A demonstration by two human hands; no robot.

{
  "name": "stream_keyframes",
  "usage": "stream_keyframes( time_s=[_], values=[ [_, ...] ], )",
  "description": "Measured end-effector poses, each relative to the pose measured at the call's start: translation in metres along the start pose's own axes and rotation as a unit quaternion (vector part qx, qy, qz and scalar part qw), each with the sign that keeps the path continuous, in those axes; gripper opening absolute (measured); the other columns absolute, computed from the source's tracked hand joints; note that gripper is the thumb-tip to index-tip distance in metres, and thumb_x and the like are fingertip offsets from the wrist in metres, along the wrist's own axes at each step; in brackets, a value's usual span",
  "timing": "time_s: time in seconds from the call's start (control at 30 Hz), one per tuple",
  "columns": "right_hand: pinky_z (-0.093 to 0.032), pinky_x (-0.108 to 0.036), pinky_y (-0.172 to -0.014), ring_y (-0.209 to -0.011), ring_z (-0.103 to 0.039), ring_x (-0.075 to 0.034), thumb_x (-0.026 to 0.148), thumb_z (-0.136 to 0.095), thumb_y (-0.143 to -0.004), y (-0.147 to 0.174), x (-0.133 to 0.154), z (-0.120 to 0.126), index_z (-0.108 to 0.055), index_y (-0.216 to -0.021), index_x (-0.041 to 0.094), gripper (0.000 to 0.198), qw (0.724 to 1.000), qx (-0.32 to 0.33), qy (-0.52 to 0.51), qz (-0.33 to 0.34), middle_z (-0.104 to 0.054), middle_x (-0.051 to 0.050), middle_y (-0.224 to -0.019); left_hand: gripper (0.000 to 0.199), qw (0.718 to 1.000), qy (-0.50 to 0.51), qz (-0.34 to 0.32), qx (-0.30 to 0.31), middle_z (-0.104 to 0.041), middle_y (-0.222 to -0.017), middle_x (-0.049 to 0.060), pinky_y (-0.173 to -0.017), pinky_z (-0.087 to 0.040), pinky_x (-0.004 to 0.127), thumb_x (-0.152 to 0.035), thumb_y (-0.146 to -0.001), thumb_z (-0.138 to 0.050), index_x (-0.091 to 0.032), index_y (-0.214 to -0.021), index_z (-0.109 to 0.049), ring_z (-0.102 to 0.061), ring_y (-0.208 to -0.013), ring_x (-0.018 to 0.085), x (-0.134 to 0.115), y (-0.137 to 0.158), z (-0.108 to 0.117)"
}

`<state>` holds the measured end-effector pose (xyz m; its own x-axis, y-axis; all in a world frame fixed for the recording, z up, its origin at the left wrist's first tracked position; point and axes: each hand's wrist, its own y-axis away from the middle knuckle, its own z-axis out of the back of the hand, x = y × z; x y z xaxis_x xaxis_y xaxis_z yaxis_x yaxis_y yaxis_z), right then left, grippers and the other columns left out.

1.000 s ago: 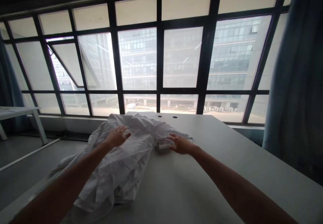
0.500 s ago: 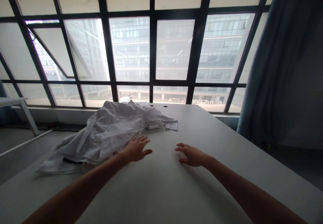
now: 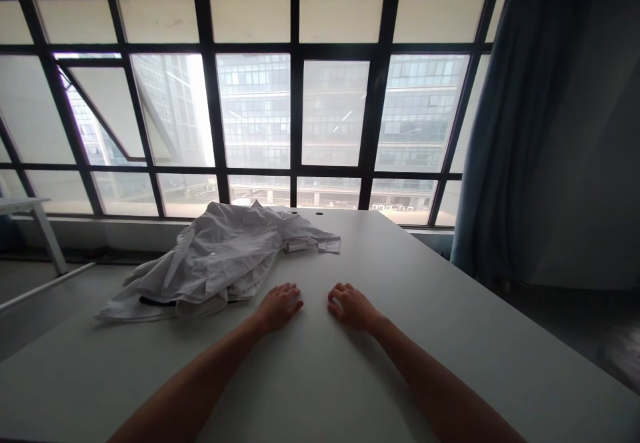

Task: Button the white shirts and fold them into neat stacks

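Note:
A crumpled white garment (image 3: 220,246) lies in a heap on the white table (image 3: 425,310), left of centre. A small button shows on its cloth, and a dark strip peeks out under its near edge. Just right of the heap, my left hand (image 3: 280,306) rests on the tabletop, apart from the cloth, with its fingers loosely bent and nothing in it. Across a short gap, my right hand (image 3: 350,304) also rests on the table. Its fingers curl down with the thumb held apart, and no object shows in it.
Two dark round holes (image 3: 319,214) are in the table's far end. Behind stands a wall of framed windows, with one pane (image 3: 106,110) tilted open. A blue curtain (image 3: 500,183) hangs at right. Another white table (image 3: 47,230) stands at far left.
Both hands have moved closer together, and my left hand has come away from the garment's edge. Their fingers are more bent now. The view has turned slightly.

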<state>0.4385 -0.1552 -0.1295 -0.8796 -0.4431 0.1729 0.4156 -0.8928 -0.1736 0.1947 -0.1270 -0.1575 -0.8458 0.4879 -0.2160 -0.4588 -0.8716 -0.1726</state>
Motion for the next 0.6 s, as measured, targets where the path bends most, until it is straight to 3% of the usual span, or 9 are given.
stream_keyframes(
  time_s=[0.17,0.6],
  values=[
    [-0.041,-0.035,-0.097,-0.111,-0.054,-0.025,0.030,-0.052,-0.093,0.009,-0.001,-0.009,-0.067,-0.114,0.018,0.029,1.000,-0.025,-0.005,-0.005,-0.063,-0.010,-0.120,0.043,1.000,0.007,-0.009,-0.007,-0.046,-0.148,0.011,-0.117,-0.027,0.045,-0.041,-0.098,-0.042,-0.022,-0.134,-0.055,-0.038,-0.140,0.025,0.003,0.006,-0.006],
    [-0.037,-0.042,-0.108,-0.129,-0.046,-0.030,0.027,-0.045,-0.095,0.015,-0.005,-0.016,-0.060,-0.130,0.014,0.041,1.000,0.008,-0.024,0.005,-0.053,-0.015,-0.140,0.046,1.000,-0.002,0.007,0.015,-0.039,-0.154,0.010,-0.119,-0.023,0.047,-0.038,-0.098,-0.040,-0.020,-0.139,-0.049,-0.031,-0.144,0.025,-0.002,0.008,-0.006]
  ],
)
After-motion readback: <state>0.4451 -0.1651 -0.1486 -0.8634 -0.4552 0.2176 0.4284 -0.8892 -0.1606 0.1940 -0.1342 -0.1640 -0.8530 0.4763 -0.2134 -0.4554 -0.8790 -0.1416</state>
